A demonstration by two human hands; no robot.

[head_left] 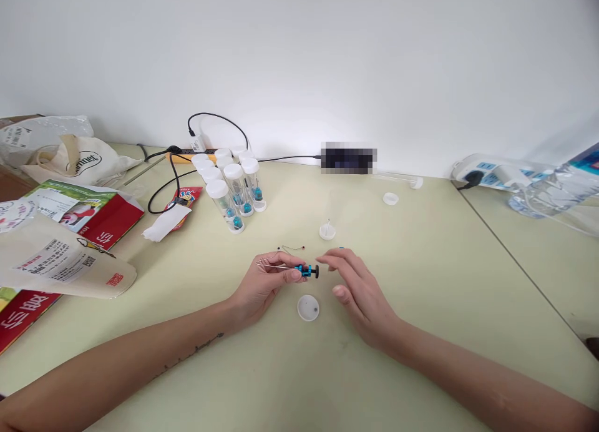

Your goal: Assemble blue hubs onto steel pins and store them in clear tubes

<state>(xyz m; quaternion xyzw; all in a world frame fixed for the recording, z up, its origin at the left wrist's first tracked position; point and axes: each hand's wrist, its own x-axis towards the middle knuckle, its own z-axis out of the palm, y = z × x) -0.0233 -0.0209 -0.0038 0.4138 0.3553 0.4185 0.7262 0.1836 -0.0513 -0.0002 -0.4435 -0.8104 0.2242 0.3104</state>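
Between the thumb and fingers of my left hand is a small blue part with a black round end, lying roughly level. Thin metal wire stretches back from it over the fingers. To its right, my right hand hovers with fingers apart and nothing in them, close to the black end but not touching it. A shallow white cap lies just below, with a tiny dark piece inside. Behind the hands stands a white cap with a thin upright pin. A thin bent wire with dark ends shows beyond my left fingers.
Several clear tubes with white lids and blue parts stand at the back left. A clear tube and a white lid lie at the back. Left are a paper cup and red box; right, a power strip and bottle.
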